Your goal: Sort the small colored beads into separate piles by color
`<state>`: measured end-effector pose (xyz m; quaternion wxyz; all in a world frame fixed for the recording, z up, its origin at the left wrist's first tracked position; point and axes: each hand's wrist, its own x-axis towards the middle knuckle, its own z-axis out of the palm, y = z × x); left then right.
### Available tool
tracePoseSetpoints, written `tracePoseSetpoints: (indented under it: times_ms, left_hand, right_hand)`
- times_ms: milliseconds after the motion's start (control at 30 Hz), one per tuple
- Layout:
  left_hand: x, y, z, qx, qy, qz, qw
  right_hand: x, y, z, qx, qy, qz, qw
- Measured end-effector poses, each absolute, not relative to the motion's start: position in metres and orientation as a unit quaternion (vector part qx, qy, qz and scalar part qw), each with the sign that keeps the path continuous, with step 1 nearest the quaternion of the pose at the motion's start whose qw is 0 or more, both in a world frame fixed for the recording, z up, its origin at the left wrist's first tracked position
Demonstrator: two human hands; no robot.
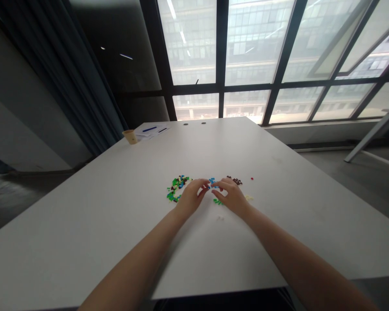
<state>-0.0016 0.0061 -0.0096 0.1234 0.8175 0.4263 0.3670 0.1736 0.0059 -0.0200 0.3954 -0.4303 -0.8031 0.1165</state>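
In the head view, the left hand (191,196) and the right hand (231,196) are meeting fingertips on small blue pieces (212,181) lying on the white table (116,207), between the green pile (176,188) and the brown pieces (235,180). The fingers are curling, but I cannot tell if they are gripping.

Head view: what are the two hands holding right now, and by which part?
The left hand and right hand seem to pinch small blue pieces between meeting fingertips, beside the coloured brick pile. Too small to tell which part is gripped.
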Motion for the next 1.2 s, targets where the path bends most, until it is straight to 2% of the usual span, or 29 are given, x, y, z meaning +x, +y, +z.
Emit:
tracePoseSetpoints:
  times_ms: [367, 733, 900, 1100, 1200]
  left_hand:
    - [0.001, 0.004, -0.010, 0.809, 0.409, 0.404, 0.125]
    - [0.003, 0.004, -0.008, 0.785, 0.432, 0.407, 0.178]
    - [0.004, 0.005, -0.009, 0.748, 0.439, 0.426, 0.259]
    - [0.009, 0.013, -0.021, 0.600, 0.428, 0.473, 0.483]
    - [0.010, 0.015, -0.024, 0.583, 0.427, 0.459, 0.517]
  right_hand:
    - [0.170, 0.005, -0.022, -0.401, -0.791, 0.090, 0.453]
    - [0.171, 0.007, -0.024, -0.403, -0.790, 0.094, 0.453]
    - [0.171, 0.007, -0.023, -0.400, -0.789, 0.097, 0.456]
    - [0.170, 0.005, -0.022, -0.397, -0.780, 0.093, 0.475]
    - [0.168, 0.004, -0.022, -0.394, -0.786, 0.092, 0.467]
